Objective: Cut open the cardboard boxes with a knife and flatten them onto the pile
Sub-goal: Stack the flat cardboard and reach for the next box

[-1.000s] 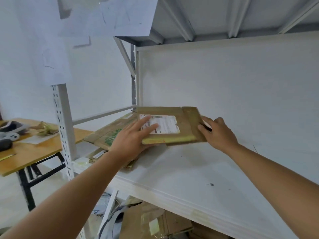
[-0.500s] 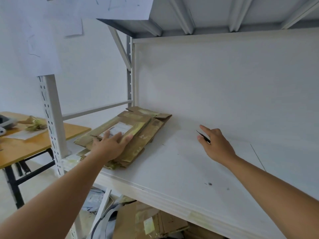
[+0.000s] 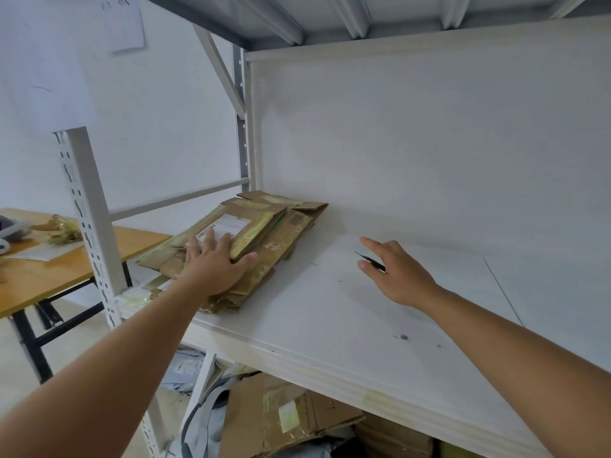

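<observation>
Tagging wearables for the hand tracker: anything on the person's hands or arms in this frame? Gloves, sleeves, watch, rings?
Nothing worn that shows. The left hand and right hand are both bare, no gloves. Both forearms are bare right to the picture's edge: no sleeves, no watch or band at either wrist. No rings visible on the fingers that show, though some fingers are partly hidden.

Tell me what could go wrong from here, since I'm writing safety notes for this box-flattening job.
The right hand holds a thin dark knife with the blade tip exposed, so a careless reach across could nick the left hand. That left hand presses flat on the cardboard pile, which lies near the shelf corner; a shove might slide sheets off the edge.
</observation>
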